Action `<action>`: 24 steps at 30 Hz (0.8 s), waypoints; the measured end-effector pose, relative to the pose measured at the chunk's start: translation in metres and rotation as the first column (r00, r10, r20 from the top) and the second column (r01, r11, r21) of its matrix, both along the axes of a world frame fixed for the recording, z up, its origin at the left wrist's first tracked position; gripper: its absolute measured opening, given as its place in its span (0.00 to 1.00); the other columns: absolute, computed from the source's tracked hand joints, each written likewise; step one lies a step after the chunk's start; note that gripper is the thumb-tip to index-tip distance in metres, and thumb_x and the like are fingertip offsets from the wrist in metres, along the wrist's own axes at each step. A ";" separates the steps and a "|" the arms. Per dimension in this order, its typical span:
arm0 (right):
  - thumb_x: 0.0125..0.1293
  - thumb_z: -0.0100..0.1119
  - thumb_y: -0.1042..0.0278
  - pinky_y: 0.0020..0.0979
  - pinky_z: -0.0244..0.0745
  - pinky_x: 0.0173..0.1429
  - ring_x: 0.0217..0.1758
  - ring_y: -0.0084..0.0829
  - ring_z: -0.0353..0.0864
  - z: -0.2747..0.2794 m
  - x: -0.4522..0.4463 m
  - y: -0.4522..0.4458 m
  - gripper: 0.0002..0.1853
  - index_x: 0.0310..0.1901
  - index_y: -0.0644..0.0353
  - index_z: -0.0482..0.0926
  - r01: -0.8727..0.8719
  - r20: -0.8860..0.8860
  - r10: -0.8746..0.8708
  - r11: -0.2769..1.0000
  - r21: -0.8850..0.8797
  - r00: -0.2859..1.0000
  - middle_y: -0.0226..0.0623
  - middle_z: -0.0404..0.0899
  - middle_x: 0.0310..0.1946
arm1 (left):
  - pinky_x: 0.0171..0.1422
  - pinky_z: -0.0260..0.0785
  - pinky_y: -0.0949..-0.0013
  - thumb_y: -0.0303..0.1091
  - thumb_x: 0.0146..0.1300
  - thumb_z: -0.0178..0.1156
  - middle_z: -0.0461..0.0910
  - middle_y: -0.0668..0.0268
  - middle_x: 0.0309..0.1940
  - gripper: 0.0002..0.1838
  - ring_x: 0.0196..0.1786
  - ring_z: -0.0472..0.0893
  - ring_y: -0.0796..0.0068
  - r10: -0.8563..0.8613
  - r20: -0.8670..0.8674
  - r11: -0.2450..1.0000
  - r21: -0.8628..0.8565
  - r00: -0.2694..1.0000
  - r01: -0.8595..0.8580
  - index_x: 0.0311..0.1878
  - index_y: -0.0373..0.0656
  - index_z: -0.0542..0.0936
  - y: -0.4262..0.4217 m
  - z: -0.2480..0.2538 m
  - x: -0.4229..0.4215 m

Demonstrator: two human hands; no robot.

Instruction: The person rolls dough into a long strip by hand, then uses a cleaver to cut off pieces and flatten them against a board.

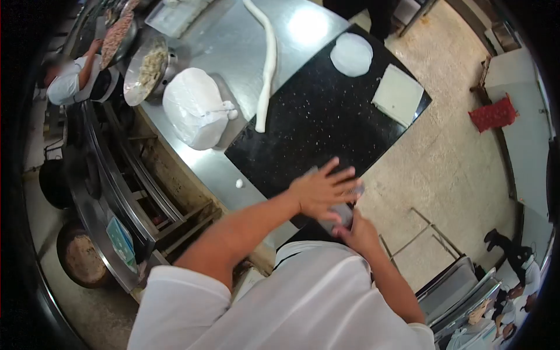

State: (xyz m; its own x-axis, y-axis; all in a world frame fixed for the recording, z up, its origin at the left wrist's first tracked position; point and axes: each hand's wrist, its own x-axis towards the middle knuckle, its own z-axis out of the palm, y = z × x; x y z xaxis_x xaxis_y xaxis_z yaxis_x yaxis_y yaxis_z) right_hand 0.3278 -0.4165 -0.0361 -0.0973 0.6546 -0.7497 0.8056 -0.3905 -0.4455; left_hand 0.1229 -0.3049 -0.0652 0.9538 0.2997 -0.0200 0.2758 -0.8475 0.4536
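Observation:
My left hand (326,192) is spread, palm down, over a greyish object (341,216) at the near edge of the black slab (315,128). My right hand (359,233) has its fingers closed at the near side of that object, which is blurred and partly covered. Beyond my hands a long white dough rope (268,76) runs from the slab onto the metal table. A round white sheet (352,55) and a square white stack (398,94) lie at the slab's far right. The bagged white mass (195,109) is left of the rope.
A small white lump (239,183) lies on the metal table (224,175). Bowls of food (150,67) stand at the back left, near a person (70,81) in white. Woks (83,254) are at the lower left. A red sack (493,114) and metal carts (461,286) are to the right.

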 end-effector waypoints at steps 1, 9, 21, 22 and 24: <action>0.57 0.77 0.51 0.45 0.81 0.53 0.49 0.51 0.89 0.008 -0.001 0.020 0.42 0.65 0.69 0.70 0.014 -0.001 -0.014 1.000 -0.023 1.000 0.57 0.87 0.45 | 0.86 0.31 0.35 0.73 0.65 0.53 0.62 0.63 0.81 0.43 0.85 0.52 0.57 0.040 -0.029 0.998 0.055 0.999 -0.038 0.78 0.60 0.69 0.023 0.004 0.001; 0.55 0.78 0.45 0.50 0.81 0.53 0.47 0.57 0.88 0.002 0.004 0.047 0.44 0.62 0.73 0.72 -0.017 -0.029 0.019 0.997 0.079 0.999 0.62 0.86 0.39 | 0.85 0.31 0.33 0.72 0.69 0.49 0.61 0.61 0.81 0.41 0.86 0.51 0.56 0.122 -0.015 0.979 0.165 0.992 -0.118 0.78 0.60 0.68 0.060 -0.005 0.002; 0.52 0.80 0.46 0.52 0.82 0.49 0.45 0.58 0.88 0.028 0.008 0.090 0.39 0.54 0.67 0.72 -0.121 0.112 0.103 0.979 0.164 0.988 0.57 0.87 0.39 | 0.85 0.36 0.35 0.67 0.66 0.56 0.65 0.58 0.78 0.38 0.83 0.56 0.48 0.223 0.096 0.958 0.161 0.970 -0.237 0.74 0.57 0.74 0.089 0.003 0.012; 0.52 0.80 0.45 0.52 0.82 0.49 0.46 0.58 0.87 0.026 0.005 0.092 0.39 0.54 0.67 0.72 -0.092 0.106 0.074 0.980 0.174 0.992 0.58 0.86 0.40 | 0.85 0.36 0.35 0.67 0.66 0.56 0.65 0.58 0.78 0.38 0.83 0.56 0.48 0.233 0.097 0.955 0.167 0.968 -0.246 0.74 0.57 0.74 0.084 0.004 0.010; 0.53 0.80 0.46 0.52 0.81 0.50 0.47 0.58 0.87 0.009 0.011 0.049 0.39 0.55 0.67 0.72 -0.084 0.008 0.083 0.985 0.149 0.996 0.58 0.86 0.40 | 0.85 0.36 0.35 0.68 0.66 0.55 0.63 0.58 0.79 0.39 0.84 0.55 0.49 0.163 0.069 0.976 0.132 0.984 -0.171 0.75 0.57 0.73 0.055 -0.001 0.005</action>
State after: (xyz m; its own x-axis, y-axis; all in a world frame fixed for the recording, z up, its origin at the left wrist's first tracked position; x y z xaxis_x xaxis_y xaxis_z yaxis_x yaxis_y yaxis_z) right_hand 0.3391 -0.3676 -0.0267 -0.1548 0.7486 -0.6447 0.8336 -0.2513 -0.4919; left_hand 0.1279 -0.2494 -0.0666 0.8886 0.4507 0.0857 0.3953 -0.8470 0.3554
